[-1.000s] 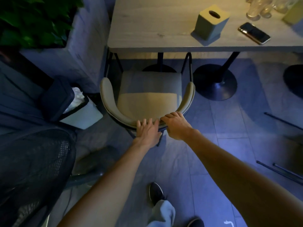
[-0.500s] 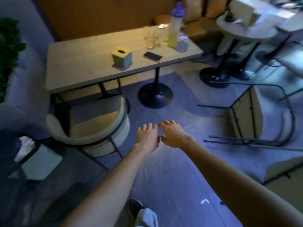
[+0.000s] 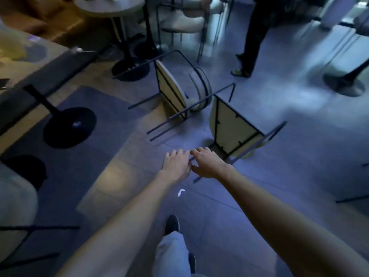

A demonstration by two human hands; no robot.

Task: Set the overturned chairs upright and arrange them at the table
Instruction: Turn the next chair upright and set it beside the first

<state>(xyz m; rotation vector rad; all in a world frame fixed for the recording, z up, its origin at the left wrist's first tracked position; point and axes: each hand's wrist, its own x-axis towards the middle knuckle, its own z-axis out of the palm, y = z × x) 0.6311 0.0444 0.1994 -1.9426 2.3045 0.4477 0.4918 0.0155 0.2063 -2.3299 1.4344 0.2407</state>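
Two overturned beige chairs with thin black metal legs lie on the tiled floor. The nearer chair [image 3: 233, 126] shows its seat underside just beyond my hands. The farther chair [image 3: 171, 88] lies on its side behind it, legs pointing left. My left hand [image 3: 176, 163] and my right hand [image 3: 207, 162] are stretched out side by side, fingers spread, holding nothing, just short of the nearer chair's legs. The wooden table [image 3: 30, 62] runs along the left edge, its round black base [image 3: 69, 126] on the floor below.
A person in dark trousers [image 3: 253, 35] stands at the back beside an upright chair [image 3: 183, 23] and a round table [image 3: 109, 5]. Another pedestal base [image 3: 343, 86] is at the right. A beige chair [image 3: 14, 196] is at the lower left. My shoe [image 3: 171, 224] is on the floor below.
My hands left the back of the upright chair at the table. I turned right, and the two overturned chairs came into view ahead of my open hands.
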